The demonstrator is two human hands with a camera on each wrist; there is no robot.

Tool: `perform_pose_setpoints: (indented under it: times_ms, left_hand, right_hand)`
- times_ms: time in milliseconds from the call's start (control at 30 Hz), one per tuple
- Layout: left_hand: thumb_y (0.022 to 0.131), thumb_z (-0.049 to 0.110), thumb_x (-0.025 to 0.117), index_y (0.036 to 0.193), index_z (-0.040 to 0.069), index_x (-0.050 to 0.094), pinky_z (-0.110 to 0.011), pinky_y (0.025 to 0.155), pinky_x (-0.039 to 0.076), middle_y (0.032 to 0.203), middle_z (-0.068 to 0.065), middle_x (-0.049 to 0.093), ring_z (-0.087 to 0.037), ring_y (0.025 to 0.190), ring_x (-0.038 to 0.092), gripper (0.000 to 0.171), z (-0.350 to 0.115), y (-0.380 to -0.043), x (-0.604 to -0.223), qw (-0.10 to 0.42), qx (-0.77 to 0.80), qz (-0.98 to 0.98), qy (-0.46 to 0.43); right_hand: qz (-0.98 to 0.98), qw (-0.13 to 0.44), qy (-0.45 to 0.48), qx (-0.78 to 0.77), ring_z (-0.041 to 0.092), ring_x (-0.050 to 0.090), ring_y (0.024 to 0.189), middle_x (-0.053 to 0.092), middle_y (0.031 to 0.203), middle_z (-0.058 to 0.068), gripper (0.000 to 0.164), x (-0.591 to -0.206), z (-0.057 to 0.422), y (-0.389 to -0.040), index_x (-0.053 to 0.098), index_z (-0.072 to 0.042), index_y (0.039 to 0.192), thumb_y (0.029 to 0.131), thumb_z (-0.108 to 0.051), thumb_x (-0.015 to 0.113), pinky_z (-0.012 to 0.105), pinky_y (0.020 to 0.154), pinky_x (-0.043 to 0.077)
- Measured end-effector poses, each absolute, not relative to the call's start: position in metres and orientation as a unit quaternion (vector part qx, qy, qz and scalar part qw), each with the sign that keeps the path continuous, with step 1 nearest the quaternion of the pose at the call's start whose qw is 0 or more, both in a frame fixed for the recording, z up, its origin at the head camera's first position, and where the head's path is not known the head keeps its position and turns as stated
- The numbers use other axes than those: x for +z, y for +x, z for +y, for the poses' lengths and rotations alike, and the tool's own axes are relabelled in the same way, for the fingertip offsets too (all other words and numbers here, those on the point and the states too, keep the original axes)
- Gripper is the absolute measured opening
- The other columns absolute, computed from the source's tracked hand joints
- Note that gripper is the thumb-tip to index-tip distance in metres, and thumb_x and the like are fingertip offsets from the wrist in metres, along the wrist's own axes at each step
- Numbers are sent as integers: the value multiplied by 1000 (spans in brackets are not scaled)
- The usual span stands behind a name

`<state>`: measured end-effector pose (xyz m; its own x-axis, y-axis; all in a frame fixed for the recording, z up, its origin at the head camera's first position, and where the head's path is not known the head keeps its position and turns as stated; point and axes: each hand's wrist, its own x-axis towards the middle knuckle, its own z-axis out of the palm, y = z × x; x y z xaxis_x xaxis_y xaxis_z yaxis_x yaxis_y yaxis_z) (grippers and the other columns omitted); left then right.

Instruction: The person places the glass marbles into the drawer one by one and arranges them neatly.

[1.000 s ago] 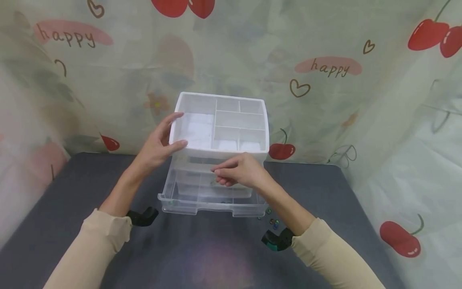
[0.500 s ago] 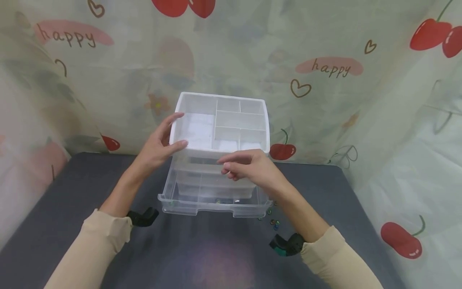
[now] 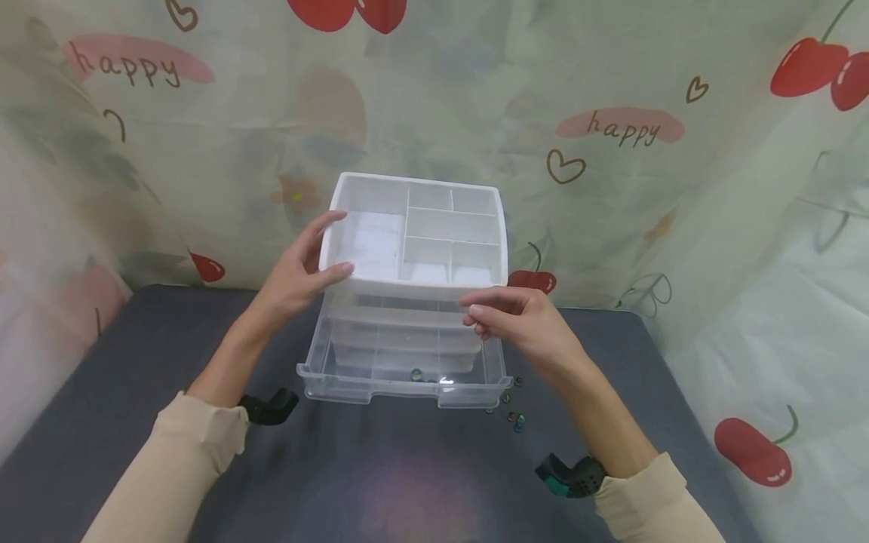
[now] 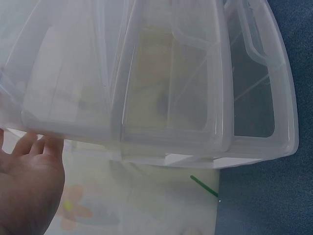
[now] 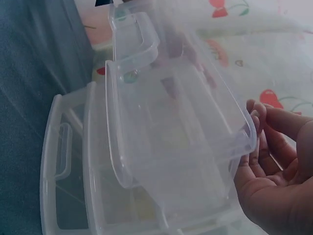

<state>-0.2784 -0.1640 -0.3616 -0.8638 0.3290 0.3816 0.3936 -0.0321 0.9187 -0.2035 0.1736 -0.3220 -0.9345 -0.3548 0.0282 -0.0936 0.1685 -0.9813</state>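
A plastic drawer organizer [image 3: 407, 320] stands on the table, topped by a white divided tray [image 3: 414, 280]. One clear drawer [image 3: 403, 390] is pulled out toward the front. My left hand [image 3: 292, 275] grips the tray's left edge, thumb at the front and fingers farther back. In the left wrist view, this hand [image 4: 32, 181] lies along the organizer's side. My right hand [image 3: 519, 320] hovers over the drawer's right side, fingers loosely bent with nothing visible in them. Seen from the right wrist, that hand [image 5: 274, 161] is beside the drawer's corner. A small glass marble [image 3: 416, 374] lies in the drawer.
Several small marbles [image 3: 519, 422] lie on the dark table [image 3: 339, 475] by the drawer's right front corner. A printed curtain [image 3: 441, 113] hangs close behind the organizer. A thin wire [image 3: 655, 292] sticks out at the table's back right corner.
My right hand has moved right, away from the drawer's middle, and its fingers have loosened. A marble now shows in the drawer. My left hand has kept its place.
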Motion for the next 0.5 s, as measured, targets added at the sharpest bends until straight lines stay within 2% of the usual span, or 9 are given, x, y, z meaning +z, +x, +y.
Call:
perform_pose_setpoints:
  times_ms: [500]
  left_hand:
    - [95,2,64,155,18,32,-22,87,46,157,-19,25,-27,125,44,70,-163,-277,-362,24,-672,-694,-257]
  right_hand:
    - [734,87,-116,-663,18,64,86,70,94,6,23,-340,205,-197,72,-4,113,94,-15,70,29,82,53]
